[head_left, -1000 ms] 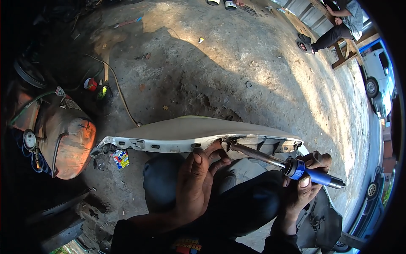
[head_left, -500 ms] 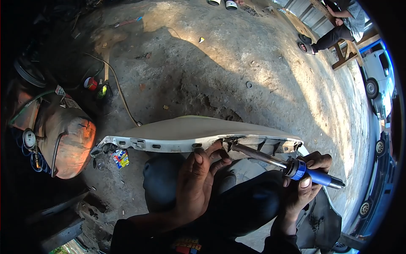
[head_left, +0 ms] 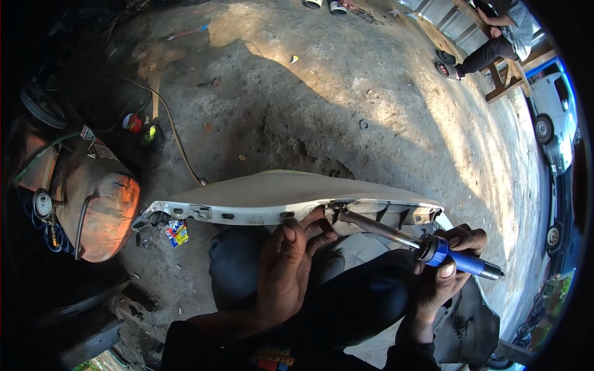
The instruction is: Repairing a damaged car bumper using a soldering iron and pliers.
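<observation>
A long white car body panel (head_left: pixel 266 201) lies across my knees, its inner edge toward me. My left hand (head_left: pixel 288 266) grips that near edge at the middle, fingers pressed on the rim. My right hand (head_left: pixel 448 272) is closed around the blue handle of a soldering iron (head_left: pixel 427 247). Its metal shaft points left, with the tip touching the damaged part of the panel's edge just right of my left fingers.
A rusty orange compressor tank (head_left: pixel 93 204) with gauge and hoses stands at the left. A cable runs over the dirt floor to red and yellow items (head_left: pixel 139 127). A person sits on a wooden bench (head_left: pixel 495 43) at far right, near a white vehicle (head_left: pixel 554 117).
</observation>
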{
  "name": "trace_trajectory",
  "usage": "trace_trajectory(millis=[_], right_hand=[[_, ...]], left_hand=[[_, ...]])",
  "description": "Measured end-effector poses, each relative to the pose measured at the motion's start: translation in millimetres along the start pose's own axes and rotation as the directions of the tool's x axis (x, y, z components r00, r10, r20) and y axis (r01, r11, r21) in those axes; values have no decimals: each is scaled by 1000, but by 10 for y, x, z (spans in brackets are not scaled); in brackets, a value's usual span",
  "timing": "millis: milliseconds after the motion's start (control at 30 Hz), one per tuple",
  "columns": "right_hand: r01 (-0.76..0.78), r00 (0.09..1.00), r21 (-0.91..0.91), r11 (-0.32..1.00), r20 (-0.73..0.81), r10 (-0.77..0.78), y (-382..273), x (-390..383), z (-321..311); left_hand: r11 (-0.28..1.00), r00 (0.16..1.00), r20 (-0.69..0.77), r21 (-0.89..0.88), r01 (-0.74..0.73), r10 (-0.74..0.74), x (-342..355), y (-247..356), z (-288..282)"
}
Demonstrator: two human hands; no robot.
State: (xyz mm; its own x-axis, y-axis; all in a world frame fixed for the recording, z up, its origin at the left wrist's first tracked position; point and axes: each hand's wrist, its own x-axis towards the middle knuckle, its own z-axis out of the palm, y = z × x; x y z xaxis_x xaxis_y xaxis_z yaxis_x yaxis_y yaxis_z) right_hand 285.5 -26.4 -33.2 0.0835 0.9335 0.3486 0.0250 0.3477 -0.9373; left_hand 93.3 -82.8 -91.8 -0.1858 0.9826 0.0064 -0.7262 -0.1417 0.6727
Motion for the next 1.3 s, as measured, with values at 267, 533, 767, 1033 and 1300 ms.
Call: trace_trajectory(millis=[267, 533, 767, 1033, 1300], right_hand=[[11, 1000, -12, 1000, 29, -11, 14, 15, -1], [-7, 999, 21, 1000, 54, 6, -17, 20, 47], [-8, 999, 35, 999, 32, 6, -20, 20, 53], [8, 999, 23, 1000, 37, -8, -10, 24, 34], [-25, 999, -28, 999, 31, 26, -24, 16, 27]], left_hand=[[999, 999, 25, 13, 31, -31, 19, 36, 1], [1000, 999, 39, -3, -15, 15, 14, 13, -5], [1000, 998, 54, -5, -21, 21, 16, 30, 4], [1000, 1000, 12, -23, -4, 4, -9, 3, -7], [1000, 1000, 25, -18, 9, -9, 2, 5, -16]])
